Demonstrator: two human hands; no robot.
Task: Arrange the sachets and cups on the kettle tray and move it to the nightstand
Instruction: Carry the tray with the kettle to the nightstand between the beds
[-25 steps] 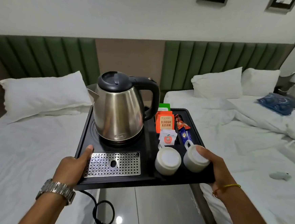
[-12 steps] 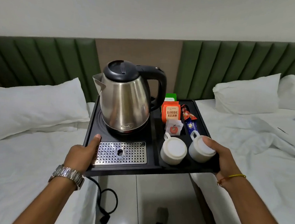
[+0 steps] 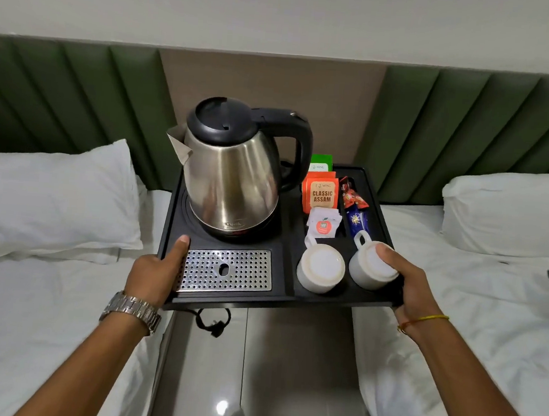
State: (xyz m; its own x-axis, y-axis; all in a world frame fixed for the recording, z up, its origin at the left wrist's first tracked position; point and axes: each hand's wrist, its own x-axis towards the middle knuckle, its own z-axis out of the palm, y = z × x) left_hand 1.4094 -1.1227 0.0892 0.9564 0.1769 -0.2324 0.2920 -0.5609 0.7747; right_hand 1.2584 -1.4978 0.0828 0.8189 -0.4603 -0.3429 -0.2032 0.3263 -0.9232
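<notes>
I carry a black kettle tray in the air between two beds. My left hand grips its front left corner, thumb on top beside the metal drip grid. My right hand grips the front right corner, thumb resting on the right of two upside-down white cups; the other cup sits to its left. A steel kettle stands at the tray's back left. Orange and green tea sachets, a white sachet and red and blue stick sachets lie behind the cups.
White beds with pillows flank me left and right. A green padded headboard and brown wall panel are ahead. The kettle cord hangs below the tray over the glossy floor. The nightstand is hidden behind the tray.
The tray has moved forward between the beds toward the brown wall panel, and my view has turned left and tilted down. Both hands keep the same grip.
</notes>
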